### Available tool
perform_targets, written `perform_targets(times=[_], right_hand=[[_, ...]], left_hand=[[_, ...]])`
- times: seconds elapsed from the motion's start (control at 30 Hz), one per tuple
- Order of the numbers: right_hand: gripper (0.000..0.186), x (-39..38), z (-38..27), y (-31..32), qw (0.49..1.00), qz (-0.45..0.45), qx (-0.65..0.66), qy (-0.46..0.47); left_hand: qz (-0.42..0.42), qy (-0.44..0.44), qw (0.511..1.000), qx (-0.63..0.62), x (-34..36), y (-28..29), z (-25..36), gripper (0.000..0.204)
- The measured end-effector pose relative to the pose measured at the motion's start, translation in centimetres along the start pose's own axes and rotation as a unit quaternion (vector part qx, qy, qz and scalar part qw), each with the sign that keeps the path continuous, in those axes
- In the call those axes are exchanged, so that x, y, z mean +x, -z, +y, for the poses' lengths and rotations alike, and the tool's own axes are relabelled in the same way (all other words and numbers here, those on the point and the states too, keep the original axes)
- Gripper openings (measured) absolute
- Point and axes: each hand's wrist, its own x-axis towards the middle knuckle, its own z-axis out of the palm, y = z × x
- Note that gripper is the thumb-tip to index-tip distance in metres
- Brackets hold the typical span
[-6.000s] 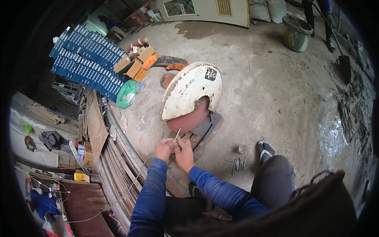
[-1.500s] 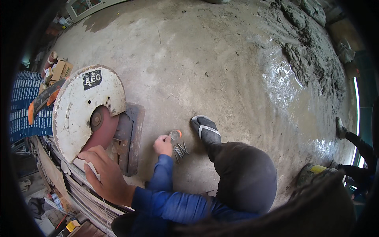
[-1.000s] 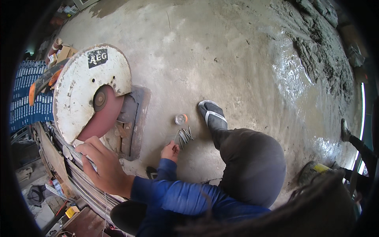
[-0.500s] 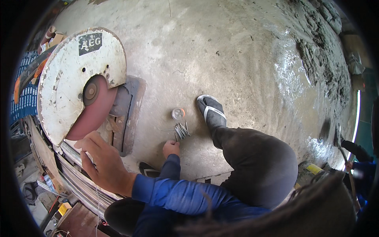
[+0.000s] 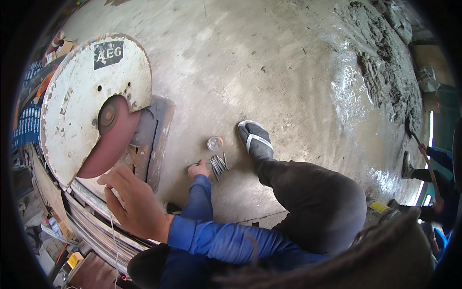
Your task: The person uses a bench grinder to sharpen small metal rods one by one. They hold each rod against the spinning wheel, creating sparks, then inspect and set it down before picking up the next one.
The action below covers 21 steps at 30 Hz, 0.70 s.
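A rusted white cut-off saw (image 5: 72,120) with a dark red disc (image 5: 108,149) stands at the left on a metal base (image 5: 159,125). My right hand (image 5: 127,200) is just below the disc, fingers bent but apart, with nothing visible in them. Farther forward, my left hand (image 5: 197,169) is down at the floor, closed on what looks like a thin metal rod, beside a loose group of several metal rods (image 5: 219,166). A small round container (image 5: 215,143) sits beyond these rods, left of my sandalled foot (image 5: 255,139).
Blue stacked packs (image 5: 26,125), long boards and pipes (image 5: 86,212) line the left side. Wet cement (image 5: 380,77) covers the floor at upper right. A co-worker (image 5: 447,192) in dark clothes works a long-handled tool at the right edge. A bucket (image 5: 380,209) is partly hidden below.
Six seconds ago both hands held a rod at the disc; now they are apart, my left at the floor rods. The view has swung rightward. The co-worker's tool has moved into the cement.
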Motion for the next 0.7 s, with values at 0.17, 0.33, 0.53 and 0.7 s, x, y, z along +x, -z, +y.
perform_targets(times=[0.17,0.33,0.53,0.7], right_hand=[[0.02,-0.6,1.5,-0.9,0.999,0.041,-0.01,0.011],[0.023,-2.6,4.5,-1.2,0.993,0.071,-0.073,-0.055],[0.012,-4.7,7.2,-0.5,0.975,0.165,-0.142,-0.053],[0.015,-6.4,8.4,-1.7,0.975,0.119,-0.141,-0.122]], left_hand=[[-0.062,-0.02,0.988,-0.137,-1.9,2.3,0.8,0.021],[-0.201,-0.122,0.972,0.009,-4.1,10.9,2.3,0.023],[-0.192,-0.223,0.884,-0.364,-9.4,25.0,7.0,0.013],[-0.072,-0.282,0.956,-0.036,-13.7,33.3,10.2,0.011]])
